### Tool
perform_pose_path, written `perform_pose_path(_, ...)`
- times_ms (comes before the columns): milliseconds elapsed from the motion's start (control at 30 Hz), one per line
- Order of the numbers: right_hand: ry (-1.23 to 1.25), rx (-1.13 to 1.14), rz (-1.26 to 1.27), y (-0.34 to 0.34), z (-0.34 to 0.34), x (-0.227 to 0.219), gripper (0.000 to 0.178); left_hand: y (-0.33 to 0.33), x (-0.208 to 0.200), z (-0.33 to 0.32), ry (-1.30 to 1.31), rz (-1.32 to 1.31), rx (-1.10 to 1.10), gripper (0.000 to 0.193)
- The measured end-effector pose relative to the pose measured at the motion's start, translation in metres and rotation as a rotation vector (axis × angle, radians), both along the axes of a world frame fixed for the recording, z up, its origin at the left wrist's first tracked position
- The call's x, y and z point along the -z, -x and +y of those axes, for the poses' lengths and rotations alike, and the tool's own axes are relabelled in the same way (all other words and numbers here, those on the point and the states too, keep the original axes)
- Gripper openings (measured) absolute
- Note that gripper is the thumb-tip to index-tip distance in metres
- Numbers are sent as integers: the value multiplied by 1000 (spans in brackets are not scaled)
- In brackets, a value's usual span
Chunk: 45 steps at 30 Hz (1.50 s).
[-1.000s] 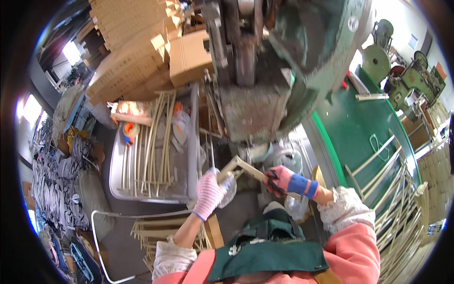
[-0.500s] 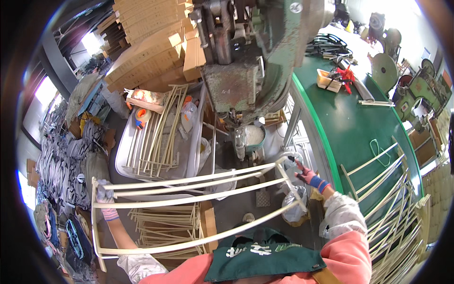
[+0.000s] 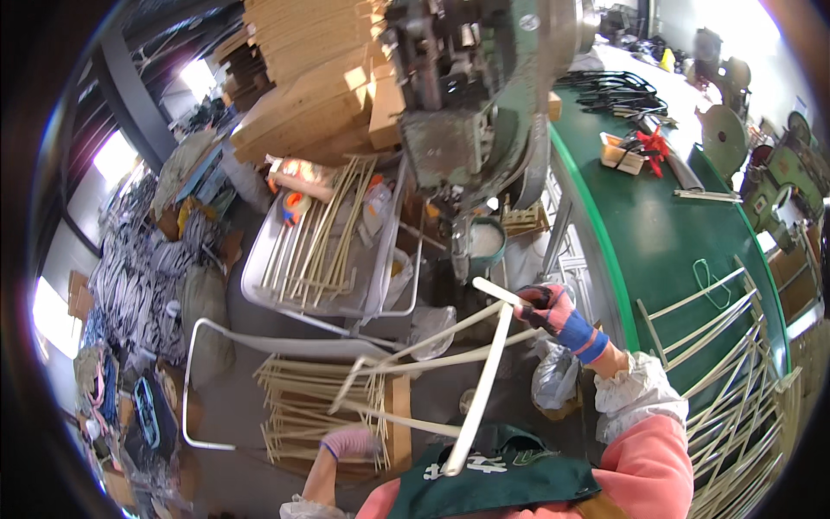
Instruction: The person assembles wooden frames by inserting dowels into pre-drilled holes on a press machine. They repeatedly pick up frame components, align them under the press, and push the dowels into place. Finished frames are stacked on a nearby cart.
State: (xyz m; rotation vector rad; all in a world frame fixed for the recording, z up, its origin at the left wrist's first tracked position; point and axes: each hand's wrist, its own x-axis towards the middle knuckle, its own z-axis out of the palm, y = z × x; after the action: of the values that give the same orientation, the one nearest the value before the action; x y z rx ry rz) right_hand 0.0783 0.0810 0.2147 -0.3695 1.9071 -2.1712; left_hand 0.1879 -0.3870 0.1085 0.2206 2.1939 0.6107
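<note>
Head view: your right hand (image 3: 546, 310) has its grip closed on an assembled cream frame (image 3: 481, 389) in front of the press (image 3: 445, 147); your left hand's (image 3: 350, 441) blurred grip can't be told. Frames (image 3: 718, 381) right of the press look done; bars (image 3: 335, 227) left of it look unassembled.

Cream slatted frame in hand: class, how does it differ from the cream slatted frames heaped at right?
The held cream slatted frame is tilted in the right hand's pink-gloved grip; the heaped cream slatted frames rest unheld. The held frame is single; the heaped frames overlap. Both are cream, with long bars.
</note>
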Motion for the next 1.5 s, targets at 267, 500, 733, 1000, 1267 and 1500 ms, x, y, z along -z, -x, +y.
perform_pose_path(267,-588,-37,111,41,-55,21,20,88,-74,184,-526,83,99,31)
perform_pose_path(500,-52,135,-367,87,-47,21,16,225,-52,216,-1317,90,-1136,20)
perform_pose_path(733,83,339,-538,116,-71,22,16,278,-46,255,-1171,146,-959,25)
perform_pose_path(1000,-166,152,-543,154,-39,61,24,301,-38,240,-1096,-8,-959,12)
perform_pose_path(1267,-2410,12,1268,283,-29,248,26,296,-25,227,-894,-75,-890,7)
perform_pose_path(1500,-1887,80,799,289,-24,282,24,275,-35,223,-1111,24,-866,18)
